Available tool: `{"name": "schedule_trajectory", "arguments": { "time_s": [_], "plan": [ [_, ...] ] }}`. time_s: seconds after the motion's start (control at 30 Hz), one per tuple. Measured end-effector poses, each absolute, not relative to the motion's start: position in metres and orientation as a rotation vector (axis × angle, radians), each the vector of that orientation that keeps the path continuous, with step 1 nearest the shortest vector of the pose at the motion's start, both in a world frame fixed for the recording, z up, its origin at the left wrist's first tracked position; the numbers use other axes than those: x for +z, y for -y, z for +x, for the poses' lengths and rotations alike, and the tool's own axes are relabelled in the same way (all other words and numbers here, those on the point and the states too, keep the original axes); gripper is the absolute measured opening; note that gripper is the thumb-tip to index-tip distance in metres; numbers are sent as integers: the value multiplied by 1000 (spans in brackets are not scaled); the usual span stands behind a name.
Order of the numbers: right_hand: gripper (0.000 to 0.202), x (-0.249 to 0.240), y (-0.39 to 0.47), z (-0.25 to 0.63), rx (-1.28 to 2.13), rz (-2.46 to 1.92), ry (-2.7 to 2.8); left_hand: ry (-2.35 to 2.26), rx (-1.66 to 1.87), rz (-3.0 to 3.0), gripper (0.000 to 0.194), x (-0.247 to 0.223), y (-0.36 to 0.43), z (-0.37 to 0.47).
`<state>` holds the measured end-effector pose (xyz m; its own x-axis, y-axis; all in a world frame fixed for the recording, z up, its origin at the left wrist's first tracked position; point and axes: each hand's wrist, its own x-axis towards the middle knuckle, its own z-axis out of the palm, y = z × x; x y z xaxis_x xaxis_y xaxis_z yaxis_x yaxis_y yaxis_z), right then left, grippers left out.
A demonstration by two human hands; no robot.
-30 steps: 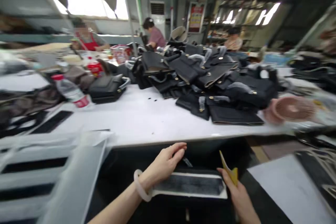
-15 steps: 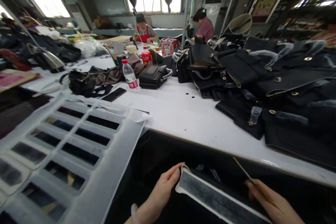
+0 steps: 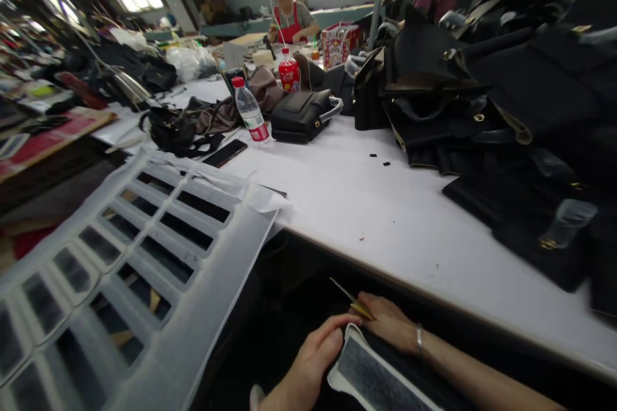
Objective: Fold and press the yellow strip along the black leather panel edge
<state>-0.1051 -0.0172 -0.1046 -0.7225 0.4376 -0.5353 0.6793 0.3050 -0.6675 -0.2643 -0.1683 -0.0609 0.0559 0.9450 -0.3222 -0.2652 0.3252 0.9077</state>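
Observation:
Low in the head view, below the table's front edge, my left hand grips the near end of a long black strip with a white border. My right hand lies across the strip's upper edge and holds a thin yellow tool that points up and left. Both hands touch the strip close together. The strip runs off the bottom of the view.
A white cut-out sheet with several rectangular windows overhangs the white table at left. Black handbags pile at right; a water bottle, phone and small black bag stand farther back. People work behind.
The view swung left and down. My right hand with the yellow tool moved left along the strip, close to my left hand, which keeps its grip on the end.

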Motion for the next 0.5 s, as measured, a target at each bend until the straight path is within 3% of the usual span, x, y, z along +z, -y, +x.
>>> {"name": "schedule_trajectory", "arguments": {
  "time_s": [0.2,0.5],
  "plan": [
    [57,-125,20,-123,-1551,836,-2195,-1082,1152,786,56,-60,163,-258],
    [42,-159,24,-130,-1739,750,-1933,-1024,1204,778,53,-71,163,-253]
  ]
}}
